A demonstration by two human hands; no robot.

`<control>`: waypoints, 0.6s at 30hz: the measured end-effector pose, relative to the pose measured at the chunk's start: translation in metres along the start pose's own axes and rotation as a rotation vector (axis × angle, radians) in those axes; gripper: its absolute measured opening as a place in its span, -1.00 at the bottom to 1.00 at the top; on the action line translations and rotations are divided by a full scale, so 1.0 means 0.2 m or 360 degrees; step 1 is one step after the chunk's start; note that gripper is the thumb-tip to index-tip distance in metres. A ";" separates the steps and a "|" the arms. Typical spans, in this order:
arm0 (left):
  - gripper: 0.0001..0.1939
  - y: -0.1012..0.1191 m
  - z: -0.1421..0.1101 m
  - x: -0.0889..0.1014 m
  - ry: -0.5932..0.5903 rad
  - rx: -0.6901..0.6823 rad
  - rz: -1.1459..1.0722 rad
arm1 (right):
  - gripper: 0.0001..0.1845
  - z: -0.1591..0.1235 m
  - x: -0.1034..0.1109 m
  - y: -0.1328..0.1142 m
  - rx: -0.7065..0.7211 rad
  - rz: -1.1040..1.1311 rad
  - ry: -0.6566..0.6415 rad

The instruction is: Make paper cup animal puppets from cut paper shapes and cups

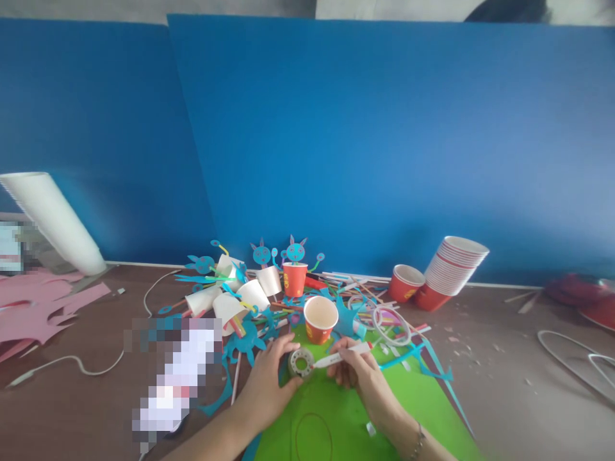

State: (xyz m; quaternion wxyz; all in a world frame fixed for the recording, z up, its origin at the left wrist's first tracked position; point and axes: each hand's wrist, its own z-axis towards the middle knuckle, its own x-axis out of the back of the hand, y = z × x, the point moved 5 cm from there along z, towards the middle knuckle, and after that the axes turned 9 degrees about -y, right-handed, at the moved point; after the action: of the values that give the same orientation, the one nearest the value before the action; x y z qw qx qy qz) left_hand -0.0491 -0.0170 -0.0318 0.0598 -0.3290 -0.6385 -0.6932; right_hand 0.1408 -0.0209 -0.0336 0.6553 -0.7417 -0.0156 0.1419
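Observation:
My left hand (pixel 270 374) curves round the left side of a small roll of tape (pixel 294 370), thumb near its lower edge and fingers at the top. The roll lies flat on a green sheet (pixel 355 419). In my right hand (pixel 358 371) is a white marker (pixel 343 355) with a red tip and red end; the tip points left and meets or nearly meets the roll's right edge. A thin oval outline (pixel 314 435) shows on the sheet nearer me. Just beyond the roll stands a red paper cup (pixel 321 318), its mouth facing up.
Behind lie white cups (pixel 254 296), straws and blue paper scraps (pixel 348 314); a red cup with a blue paper figure (pixel 295 278) stands among them. Stacked cups (pixel 451 266) lean at right. Pink paper (pixel 41 304) and a white roll (pixel 57 224) are left, before a blue partition (pixel 365 141).

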 end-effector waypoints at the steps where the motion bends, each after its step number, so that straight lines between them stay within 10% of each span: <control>1: -0.41 0.00 0.00 0.00 0.0003 -0.0009 -0.0014 | -0.69 -0.01 0.00 0.00 0.0016 -0.0025 0.0002; 18: -0.51 -0.06 -0.02 0.05 0.0412 -0.0163 0.0261 | -0.77 -0.15 -0.07 -0.08 0.0563 -0.0998 -0.0299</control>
State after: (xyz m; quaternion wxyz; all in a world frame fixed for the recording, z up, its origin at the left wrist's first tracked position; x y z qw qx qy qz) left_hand -0.0636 -0.0146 -0.0369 0.1810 -0.2905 -0.5602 -0.7543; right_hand 0.1363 -0.0508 -0.0118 0.7807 -0.5600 -0.2774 0.0020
